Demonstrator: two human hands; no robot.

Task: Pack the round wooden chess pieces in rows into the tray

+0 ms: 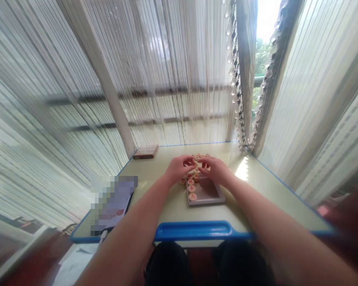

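My left hand [180, 167] curves over loose round xiangqi pieces. Its thumb and fingertips close about a piece with a red mark, partly hidden by the fingers. Facing it, my right hand [214, 170] has its thumb apart from its bent fingers; nothing shows plainly between them. A shallow open box [207, 201] lies just below the hands, its upper right part behind my right hand. Along its left wall runs a column of pale pieces with red characters [191, 188]. More loose pieces [200, 156] lie on the table beyond my fingertips.
The pale table [155, 190] has a blue edge and a blue molded tray [193, 230] at its front. A flat brown box [146, 151] sits at the back left. At the left lies a tablet-like device [115, 206], partly blurred out. Sheer curtains [179, 71] hang behind the table.
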